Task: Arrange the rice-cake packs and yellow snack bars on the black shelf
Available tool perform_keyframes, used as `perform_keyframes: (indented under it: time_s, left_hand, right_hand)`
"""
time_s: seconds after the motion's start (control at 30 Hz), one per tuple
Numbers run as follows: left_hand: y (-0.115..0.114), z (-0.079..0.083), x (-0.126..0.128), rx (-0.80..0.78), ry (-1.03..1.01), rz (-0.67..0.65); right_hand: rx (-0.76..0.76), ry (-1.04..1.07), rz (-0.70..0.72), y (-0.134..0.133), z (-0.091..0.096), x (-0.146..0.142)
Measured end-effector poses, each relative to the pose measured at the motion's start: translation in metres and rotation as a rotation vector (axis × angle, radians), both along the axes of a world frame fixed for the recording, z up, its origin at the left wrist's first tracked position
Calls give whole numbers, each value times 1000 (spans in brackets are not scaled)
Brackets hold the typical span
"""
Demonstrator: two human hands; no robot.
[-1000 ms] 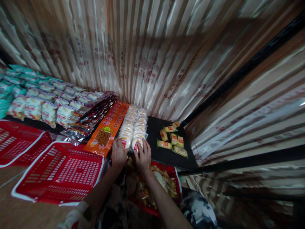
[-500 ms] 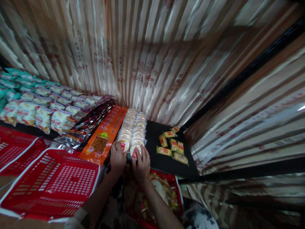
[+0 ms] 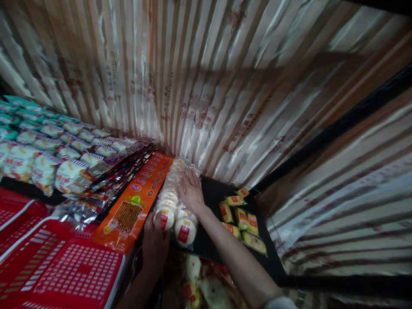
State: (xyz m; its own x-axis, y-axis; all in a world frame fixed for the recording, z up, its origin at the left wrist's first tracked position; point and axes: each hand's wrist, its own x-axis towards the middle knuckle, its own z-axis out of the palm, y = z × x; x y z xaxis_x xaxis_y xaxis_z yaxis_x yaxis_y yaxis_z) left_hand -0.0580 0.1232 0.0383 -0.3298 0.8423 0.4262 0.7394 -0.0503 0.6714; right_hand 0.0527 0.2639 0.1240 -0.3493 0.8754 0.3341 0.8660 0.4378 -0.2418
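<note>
Two rows of white round cakes in clear wrappers with red labels stand on a black shelf board. My left hand curls round the lower left edge of the front cake in the left row, fingers on its side and thumb in front. Across the right row lies my right hand, fingers stretched out flat on the wrappers towards the back. It hides several cakes there. The front cake of the right row shows uncovered below my right wrist.
Orange snack packs lie left of the cakes, beside dark foil packs and rows of white chip bags. Small yellow packaged cakes lie to the right. Red baskets stand in front. Striped curtain and a black bar bound the shelf.
My right hand has moved from the front of the right row towards its back and now lies flat. My left hand stays at the left row's front. The view has shifted slightly.
</note>
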Motion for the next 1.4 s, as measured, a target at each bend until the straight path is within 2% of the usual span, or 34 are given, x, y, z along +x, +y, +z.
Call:
perform_keyframes:
  time_s: [0.1,0.17,0.27,0.4,0.53,0.63,0.83,1.1,1.23,1.4]
  left_hand:
    - [1,-6,3,-23,3,31]
    - [2,-11,4,-52,-5,40]
    - [4,-20,3,-13,16,61]
    - [7,-33,-3,14,100,45]
    - [12,-35,-4,1,121,41]
    - [17,-31,0,3,105,77]
    - [24,-25,4,26,117,113]
    - [27,-17,2,31,143,86]
    - [26,-17,2,49,151,88]
    - [25,-19,2,44,176,116]
  right_hand:
    - [-168,-77,-56,58,5,-24]
    - [-237,-139,-96,87,2,-36]
    - [-282,-200,-119,114,-8,-45]
    - [-318,-238,-149,132,-18,-47]
    - [-302,-260,-130,138,-23,-45]
    - [-266,-286,-141,137,-25,-44]
    - [-288,-337,-186,133,-23,-47]
    - [-263,-284,-189,129,-25,-47]
    - [-300,-250,-186,129,-22,-46]
    - [-320,-83,-192,133,-19,-45]
